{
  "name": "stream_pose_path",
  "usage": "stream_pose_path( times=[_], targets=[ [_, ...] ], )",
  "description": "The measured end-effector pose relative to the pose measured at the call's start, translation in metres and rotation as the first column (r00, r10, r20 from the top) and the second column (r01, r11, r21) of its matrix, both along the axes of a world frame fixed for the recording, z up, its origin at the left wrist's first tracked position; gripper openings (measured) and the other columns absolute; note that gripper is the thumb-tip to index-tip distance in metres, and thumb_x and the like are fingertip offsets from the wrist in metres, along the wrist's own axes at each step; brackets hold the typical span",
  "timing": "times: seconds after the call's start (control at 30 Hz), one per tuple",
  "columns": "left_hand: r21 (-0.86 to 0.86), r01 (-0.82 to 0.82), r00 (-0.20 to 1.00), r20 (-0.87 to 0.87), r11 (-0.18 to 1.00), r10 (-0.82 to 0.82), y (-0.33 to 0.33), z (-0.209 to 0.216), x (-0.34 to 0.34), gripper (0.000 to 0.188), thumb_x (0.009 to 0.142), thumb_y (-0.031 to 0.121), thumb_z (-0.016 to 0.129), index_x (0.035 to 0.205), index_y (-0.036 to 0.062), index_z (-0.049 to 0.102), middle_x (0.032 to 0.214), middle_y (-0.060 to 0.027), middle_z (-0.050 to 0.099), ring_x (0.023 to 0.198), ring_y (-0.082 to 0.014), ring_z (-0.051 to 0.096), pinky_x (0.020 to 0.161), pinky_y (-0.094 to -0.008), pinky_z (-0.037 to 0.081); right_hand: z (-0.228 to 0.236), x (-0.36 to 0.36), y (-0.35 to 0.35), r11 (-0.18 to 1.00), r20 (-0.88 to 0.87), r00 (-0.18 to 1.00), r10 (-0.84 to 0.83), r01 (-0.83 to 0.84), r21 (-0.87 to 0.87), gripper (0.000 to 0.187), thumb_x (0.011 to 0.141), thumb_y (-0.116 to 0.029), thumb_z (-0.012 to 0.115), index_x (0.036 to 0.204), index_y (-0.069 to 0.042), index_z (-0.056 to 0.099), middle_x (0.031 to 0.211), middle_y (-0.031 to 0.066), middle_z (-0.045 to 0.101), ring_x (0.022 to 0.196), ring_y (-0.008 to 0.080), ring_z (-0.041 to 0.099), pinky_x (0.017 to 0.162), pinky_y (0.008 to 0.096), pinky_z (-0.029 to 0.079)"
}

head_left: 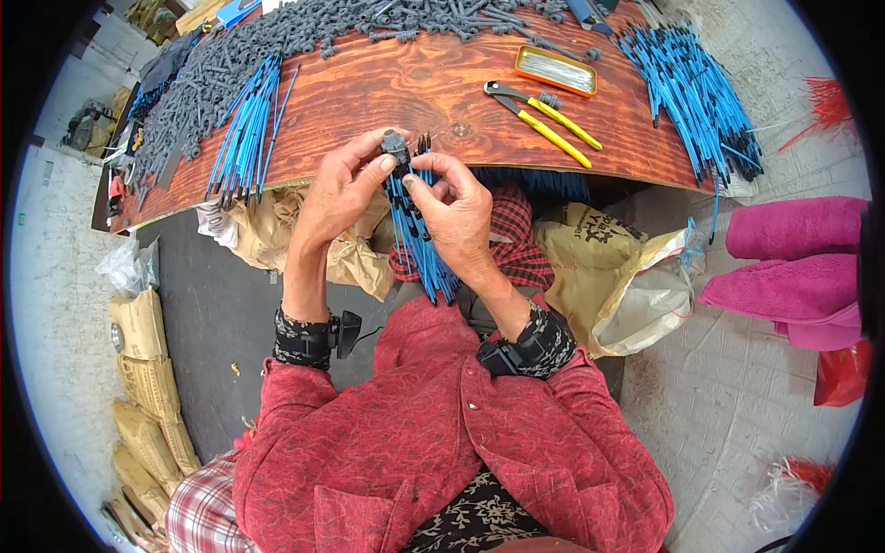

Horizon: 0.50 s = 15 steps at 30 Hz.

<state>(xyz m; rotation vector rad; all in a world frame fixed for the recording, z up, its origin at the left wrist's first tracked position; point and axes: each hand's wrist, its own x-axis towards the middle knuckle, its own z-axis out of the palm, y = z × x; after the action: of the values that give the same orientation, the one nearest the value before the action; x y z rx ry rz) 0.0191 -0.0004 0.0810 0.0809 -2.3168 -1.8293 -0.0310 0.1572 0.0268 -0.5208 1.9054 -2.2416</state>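
My left hand (346,184) pinches a small grey plastic fitting (395,145) between thumb and fingers, just over the table's near edge. Close beside it, my right hand (449,205) is closed, thumb against forefinger, on a thin blue rod with black ends. A bundle of such blue rods (419,253) slants down between my hands toward my lap, their dark tips rising past the fingers. My hands nearly meet at the fitting. Whether a rod sits inside the fitting is hidden by my fingers.
Grey fittings (304,35) heap along the table's (387,83) far side. Blue rods lie in a left bundle (247,138) and a right bundle (691,97). Yellow-handled pliers (558,124) lie near an orange-rimmed tin (556,71) of thin pins. An open sack (636,286) stands below.
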Motion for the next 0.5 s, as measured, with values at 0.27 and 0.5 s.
stream_pose_path(
  times=[0.27,0.5],
  targets=[
    [0.016,0.040,0.999,0.000,0.999,-0.040,-0.005,-0.001,0.002,0.038,0.099,0.015,0.062,0.133,-0.0016,0.059,0.126,-0.0069,0.065,0.116,-0.0150,0.059,0.101,-0.0313,0.046,0.009,0.002,0.005,0.996,-0.185,0.982,-0.039,0.052,0.069,0.022,0.081,-0.005,0.078,0.103,-0.007,0.073,0.077,0.0012,0.063,0.052,0.0042,0.047,0.050,0.0238,0.038],
    [0.016,0.024,0.999,0.027,1.000,-0.024,-0.008,-0.004,0.001,0.038,0.099,0.016,0.063,0.134,-0.0013,0.060,0.123,-0.0056,0.065,0.112,-0.0133,0.059,0.097,-0.0297,0.047,0.005,-0.001,0.004,0.996,-0.014,0.996,0.087,-0.087,-0.032,0.028,0.085,-0.004,0.076,0.113,-0.004,0.072,0.078,-0.0091,0.057,0.060,-0.0019,0.038,0.052,0.0172,0.031]
  ],
)
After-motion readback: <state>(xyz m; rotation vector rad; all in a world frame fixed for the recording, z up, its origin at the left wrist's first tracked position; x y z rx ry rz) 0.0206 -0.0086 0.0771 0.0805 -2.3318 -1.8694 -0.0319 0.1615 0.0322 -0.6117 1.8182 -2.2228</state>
